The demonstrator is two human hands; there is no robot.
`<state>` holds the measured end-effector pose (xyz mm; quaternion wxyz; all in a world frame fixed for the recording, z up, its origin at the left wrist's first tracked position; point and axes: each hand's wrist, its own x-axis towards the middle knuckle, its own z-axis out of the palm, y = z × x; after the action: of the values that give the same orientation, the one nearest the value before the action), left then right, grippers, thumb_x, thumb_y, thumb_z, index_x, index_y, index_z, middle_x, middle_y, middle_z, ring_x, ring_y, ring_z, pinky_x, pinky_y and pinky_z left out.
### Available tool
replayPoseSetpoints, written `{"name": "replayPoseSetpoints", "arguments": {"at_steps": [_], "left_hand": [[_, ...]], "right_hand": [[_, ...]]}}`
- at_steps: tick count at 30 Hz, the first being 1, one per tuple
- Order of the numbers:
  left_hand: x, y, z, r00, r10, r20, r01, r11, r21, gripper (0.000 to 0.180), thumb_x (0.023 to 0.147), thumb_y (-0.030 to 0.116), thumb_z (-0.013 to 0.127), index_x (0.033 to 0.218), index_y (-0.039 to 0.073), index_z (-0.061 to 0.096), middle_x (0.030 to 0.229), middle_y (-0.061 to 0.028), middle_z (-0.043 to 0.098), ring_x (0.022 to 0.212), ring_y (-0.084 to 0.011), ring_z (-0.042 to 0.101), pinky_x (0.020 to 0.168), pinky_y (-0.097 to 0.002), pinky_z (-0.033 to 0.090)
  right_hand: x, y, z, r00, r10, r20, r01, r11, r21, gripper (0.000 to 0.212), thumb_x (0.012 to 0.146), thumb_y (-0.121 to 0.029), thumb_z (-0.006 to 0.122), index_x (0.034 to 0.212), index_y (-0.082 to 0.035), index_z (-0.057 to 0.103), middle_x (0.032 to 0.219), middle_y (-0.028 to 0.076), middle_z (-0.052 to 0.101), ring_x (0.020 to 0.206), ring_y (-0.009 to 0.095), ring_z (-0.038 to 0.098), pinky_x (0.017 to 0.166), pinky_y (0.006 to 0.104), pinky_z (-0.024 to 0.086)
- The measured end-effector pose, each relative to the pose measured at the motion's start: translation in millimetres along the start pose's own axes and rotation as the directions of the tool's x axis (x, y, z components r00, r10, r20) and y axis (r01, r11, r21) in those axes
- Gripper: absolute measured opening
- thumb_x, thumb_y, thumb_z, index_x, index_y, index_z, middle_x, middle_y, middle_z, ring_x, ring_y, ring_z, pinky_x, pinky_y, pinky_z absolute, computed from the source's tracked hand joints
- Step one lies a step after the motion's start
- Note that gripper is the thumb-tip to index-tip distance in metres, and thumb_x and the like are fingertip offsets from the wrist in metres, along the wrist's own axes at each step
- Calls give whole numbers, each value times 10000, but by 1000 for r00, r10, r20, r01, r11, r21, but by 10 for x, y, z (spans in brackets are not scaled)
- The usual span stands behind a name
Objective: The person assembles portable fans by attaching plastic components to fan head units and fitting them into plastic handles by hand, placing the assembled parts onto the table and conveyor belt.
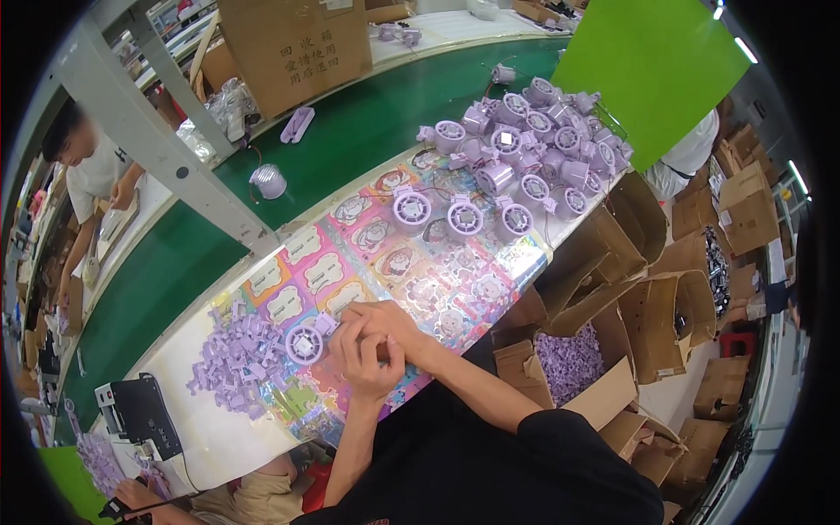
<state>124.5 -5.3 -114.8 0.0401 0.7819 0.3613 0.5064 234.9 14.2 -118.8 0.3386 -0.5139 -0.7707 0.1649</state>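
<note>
My left hand (pixel 367 360) and my right hand (pixel 389 325) meet over the near edge of the table, fingers curled and overlapping. What lies between them is hidden by the fingers. Just left of them a lilac round fan-like housing (pixel 304 346) lies face up, its small side block close to my right fingertips. Farther left spreads a heap of small lilac plastic parts (pixel 234 359). Under it all is a colourful cartoon-printed sheet (pixel 302 284). Several more round housings with thin wires are piled (pixel 534 153) at the far right of the table.
A green conveyor belt (pixel 367 109) runs behind the table, with a loose housing (pixel 269 181) on it. Beyond stands a large cardboard box (pixel 297 52). Open cartons are at the right, one full of small lilac parts (pixel 570 366). A black device (pixel 144 418) and another person's hand (pixel 136 497) are lower left.
</note>
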Motion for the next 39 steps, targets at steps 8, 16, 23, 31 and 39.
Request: {"name": "replayPoseSetpoints", "arguments": {"at_steps": [8, 16, 23, 31, 39], "left_hand": [[-14, 28, 13, 991, 130, 30, -130, 991, 12, 155, 720, 69, 695, 873, 50, 690, 1128, -154, 641, 1000, -349, 617, 855, -459, 498], [58, 31, -42, 994, 104, 31, -105, 994, 34, 149, 696, 19, 686, 843, 40, 669, 1066, -150, 646, 975, -347, 631, 819, -437, 517], [758, -345, -481, 977, 75, -198, -49, 990, 133, 208, 753, -18, 673, 946, 52, 638, 988, -137, 643, 932, -339, 613, 847, -446, 461], [2043, -2656, -527, 949, -313, -39, 312, 914, 260, 251, 847, 101, 701, 1085, 30, 667, 1076, -182, 680, 1010, -319, 656, 856, -409, 516], [1931, -3016, 247, 893, -127, 432, 60, 984, 165, 471, 831, 279, 756, 1258, 126, 630, 1152, -156, 632, 1037, -358, 628, 891, -407, 520]], "right_hand": [[-212, 229, -253, 990, 103, -98, -104, 995, -6, 221, 825, -272, 715, 923, -96, 624, 857, 94, 673, 754, 327, 684, 615, 435, 534], [-447, 574, -802, 833, 353, -426, -414, 908, -58, 270, 870, -277, 780, 808, -40, 666, 712, 120, 663, 603, 300, 658, 543, 386, 503], [-475, 553, -796, 810, 310, -499, -401, 912, -85, 183, 904, -182, 726, 822, -31, 661, 700, 136, 653, 556, 303, 626, 511, 392, 475], [-415, 572, -797, 799, 315, -512, -407, 910, -75, 194, 903, -195, 722, 791, -53, 652, 659, 112, 629, 538, 296, 611, 501, 396, 463], [-471, 670, -823, 786, 340, -516, -443, 892, -87, 230, 906, -213, 717, 764, -51, 635, 649, 111, 623, 528, 290, 609, 494, 389, 458]]}}
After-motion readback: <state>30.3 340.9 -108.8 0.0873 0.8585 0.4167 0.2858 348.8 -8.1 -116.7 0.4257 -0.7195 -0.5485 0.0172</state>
